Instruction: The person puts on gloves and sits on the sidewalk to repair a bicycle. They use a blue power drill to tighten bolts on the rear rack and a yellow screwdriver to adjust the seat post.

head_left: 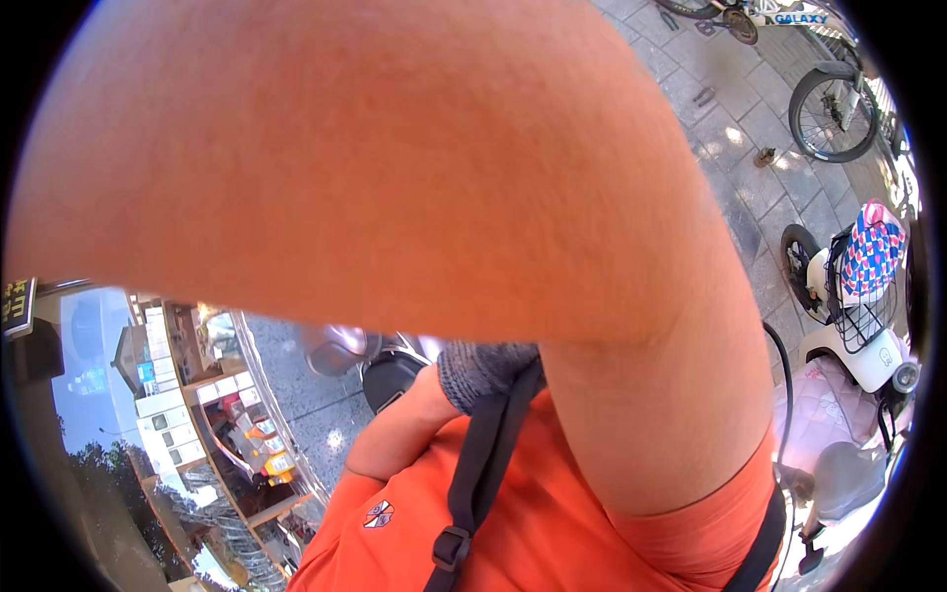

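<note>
My bare right arm (pixel 395 178) is raised and bent close in front of the view, filling much of it. Its hand lies outside the picture. My left hand (pixel 472 375) wears a grey knitted glove and is held near my chest, beside a black strap (pixel 488 459) with a plastic buckle (pixel 452 549). The raised arm and the strap cover its fingers, so what it holds, if anything, is hidden. I wear an orange shirt (pixel 414 538). Just beyond the gloved hand are a dark rounded seat (pixel 390 380) and a blurred silvery rounded part (pixel 340 347).
Shop shelves (pixel 182 414) with boxes and bottles stand behind glass at left. To the right are a white scooter (pixel 868 360) with a wire basket (pixel 866 326) holding a checked bag (pixel 873 247), a bicycle wheel (pixel 834 116) and a black cable (pixel 787 395). Paving (pixel 725 123) lies underneath.
</note>
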{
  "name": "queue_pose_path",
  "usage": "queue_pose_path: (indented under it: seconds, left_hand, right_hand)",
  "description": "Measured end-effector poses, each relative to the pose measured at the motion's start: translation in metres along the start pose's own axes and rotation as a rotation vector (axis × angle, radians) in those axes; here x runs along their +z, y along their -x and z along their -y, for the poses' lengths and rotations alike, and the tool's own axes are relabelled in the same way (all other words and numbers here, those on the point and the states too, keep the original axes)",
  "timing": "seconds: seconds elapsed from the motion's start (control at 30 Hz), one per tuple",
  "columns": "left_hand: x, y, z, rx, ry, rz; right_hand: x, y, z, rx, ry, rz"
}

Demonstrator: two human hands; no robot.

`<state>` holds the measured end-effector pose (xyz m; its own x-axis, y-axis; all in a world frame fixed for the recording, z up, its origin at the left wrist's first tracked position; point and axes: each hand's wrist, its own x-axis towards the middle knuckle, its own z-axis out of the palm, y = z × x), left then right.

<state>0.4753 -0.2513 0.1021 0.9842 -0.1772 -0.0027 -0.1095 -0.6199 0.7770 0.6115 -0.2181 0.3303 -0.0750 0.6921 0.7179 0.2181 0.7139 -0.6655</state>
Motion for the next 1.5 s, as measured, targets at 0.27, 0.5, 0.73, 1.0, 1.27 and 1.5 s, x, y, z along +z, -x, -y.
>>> queue_pose_path:
  seconds: [0.27,0.5,0.73,1.0,1.27,1.5]
  left_hand:
    - [-0.028,0.041,-0.053,0.167,-0.202,0.074]
    - [-0.039,0.115,0.013,-0.088,0.172,-0.496]
    - [-0.042,0.122,0.045,-0.118,0.279,-0.458]
    - [-0.045,0.126,0.051,-0.093,0.289,-0.401]
    - [-0.045,0.150,0.057,-0.106,0.301,-0.402]
    - [-0.046,0.167,0.057,-0.122,0.318,-0.417]
  right_hand:
    - [0.042,0.012,0.042,-0.123,0.359,0.532]
    - [0.110,0.089,0.054,-0.484,0.122,0.835]
    - [0.192,0.041,0.080,-0.904,0.520,0.492]
    - [0.269,-0.007,0.086,-0.811,0.605,0.649]
    - [0.355,-0.023,0.092,-0.860,0.526,0.779]
    - [0.385,-0.020,0.099,-0.902,0.421,0.843]
